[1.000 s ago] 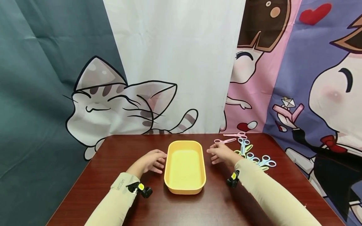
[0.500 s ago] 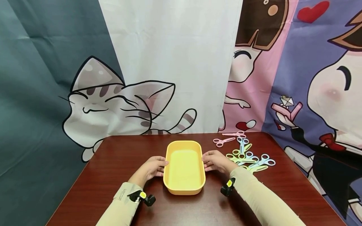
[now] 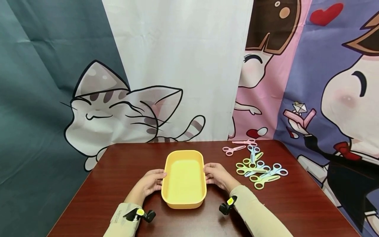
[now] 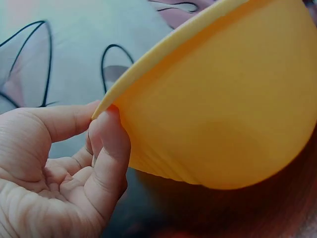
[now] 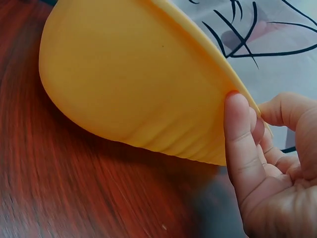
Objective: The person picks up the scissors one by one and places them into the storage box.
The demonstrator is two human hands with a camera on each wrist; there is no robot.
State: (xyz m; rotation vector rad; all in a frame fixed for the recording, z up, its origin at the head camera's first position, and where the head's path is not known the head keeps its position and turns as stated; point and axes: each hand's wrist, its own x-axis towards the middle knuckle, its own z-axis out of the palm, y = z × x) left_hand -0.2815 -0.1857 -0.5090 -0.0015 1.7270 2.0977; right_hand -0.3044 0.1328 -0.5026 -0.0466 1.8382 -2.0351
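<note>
A yellow rectangular tray (image 3: 184, 184) with rounded corners sits between my two hands in the head view. My left hand (image 3: 149, 182) pinches its left rim, thumb on top and fingers curled beneath, as the left wrist view shows with the tray's wall (image 4: 213, 124) beside the fingertips. On the opposite side my right hand (image 3: 218, 175) pinches the right rim. In the right wrist view its thumb and fingers meet at the edge of the tray (image 5: 138, 74), and a shadow lies on the table under the tray.
Several scissors in pink, blue and green lie to the right on the dark red table (image 3: 118, 164): pink scissors (image 3: 234, 150) at the back, blue scissors (image 3: 274, 170) rightmost, green scissors (image 3: 264, 180) nearest. A printed cartoon curtain (image 3: 189, 65) hangs behind the table.
Both hands closed in from either side and took hold of the tray's rims. The tray then shifted left and slightly toward me with them. The scissors stayed put.
</note>
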